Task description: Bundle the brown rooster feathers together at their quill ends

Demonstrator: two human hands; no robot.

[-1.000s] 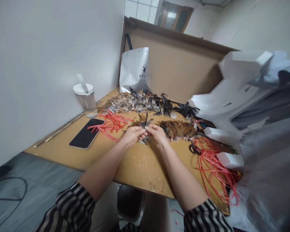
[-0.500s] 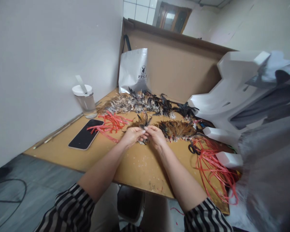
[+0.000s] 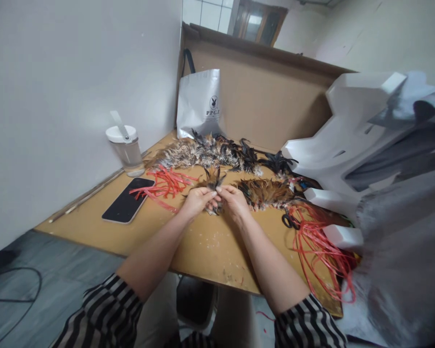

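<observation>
Between my fingertips stands a small bunch of brown and black feathers, its dark tips pointing up and away. My left hand pinches it from the left, and my right hand pinches it from the right, the two thumbs almost touching. The fingers cover the lower part of the bunch. Just right of my right hand lies a row of brown feathers. Behind both hands stretches a longer heap of pale, brown and black feathers. Red plastic strips lie to the left of my left hand.
A phone and a lidded cup stand at the left by the wall. Black scissors and a tangle of red strips lie at the right. A silver bag leans at the back; white foam borders the right side.
Both hands stay pinched at the same place, with only slight finger movement. The feather tips stand a little higher, and the view has shifted slightly.
</observation>
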